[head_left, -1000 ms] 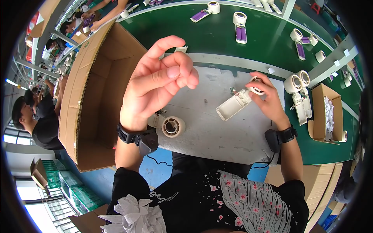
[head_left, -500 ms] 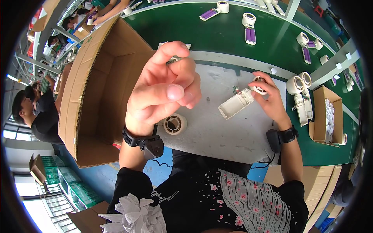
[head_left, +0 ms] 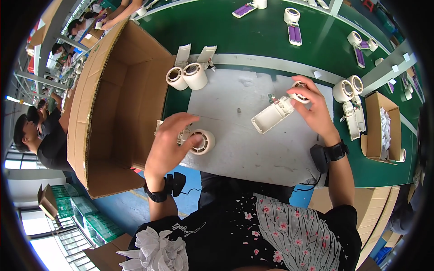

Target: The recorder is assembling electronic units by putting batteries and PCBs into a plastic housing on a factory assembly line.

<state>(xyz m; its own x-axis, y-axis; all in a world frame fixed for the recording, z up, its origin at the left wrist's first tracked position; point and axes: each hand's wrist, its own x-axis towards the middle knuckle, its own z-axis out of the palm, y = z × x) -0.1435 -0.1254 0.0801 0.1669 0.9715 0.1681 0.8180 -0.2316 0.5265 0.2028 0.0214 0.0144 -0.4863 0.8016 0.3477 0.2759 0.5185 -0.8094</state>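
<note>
My right hand grips the round head of a white handheld fan housing, whose open, hollow handle points down-left over the grey mat. A tiny green circuit piece sits beside that handle. At the mat's left edge my left hand hovers over a second white fan housing, fingers apart, the thumb at its ring-shaped head. The hand partly hides this housing's handle. Whether the thumb touches the ring, I cannot tell.
A large open carton stands at the left. Two fan housings stand behind the mat's left end, with more at the right by a small box of white pieces. Fan bodies with purple cells lie on the green bench.
My left hand has dropped from high in front of the camera to the housing at the mat's left edge. My right hand keeps its grip, nearly unmoved.
</note>
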